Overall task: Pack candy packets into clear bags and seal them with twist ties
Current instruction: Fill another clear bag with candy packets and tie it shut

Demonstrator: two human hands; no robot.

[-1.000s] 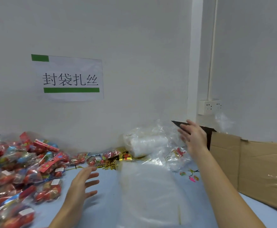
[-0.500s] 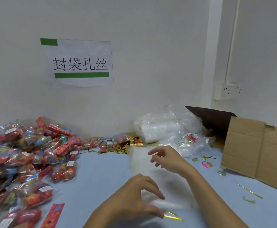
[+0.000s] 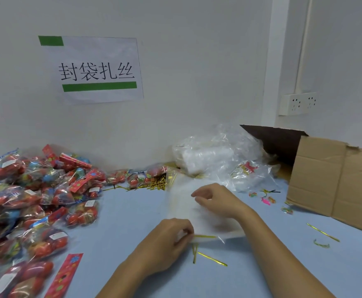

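My left hand [image 3: 171, 237] pinches the clear bags' [image 3: 197, 211] near edge; my right hand [image 3: 216, 198], its grip loosely curled and empty, should peel off one.

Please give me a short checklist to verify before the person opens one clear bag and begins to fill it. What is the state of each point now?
1. Stack of clear bags lies flat in front of the person: ok.
2. Left hand grips the near edge of the stack: ok, though the exact pinch is blurred.
3. Right hand has separated one single bag: cannot tell, the plastic is blurred.
4. Twist ties lie near the hands: ok, loose gold ones on the table.
5. Loose candy within reach: cannot tell; the heap at the left looks already bagged.
6. Cardboard box stays apart from the stack: ok.
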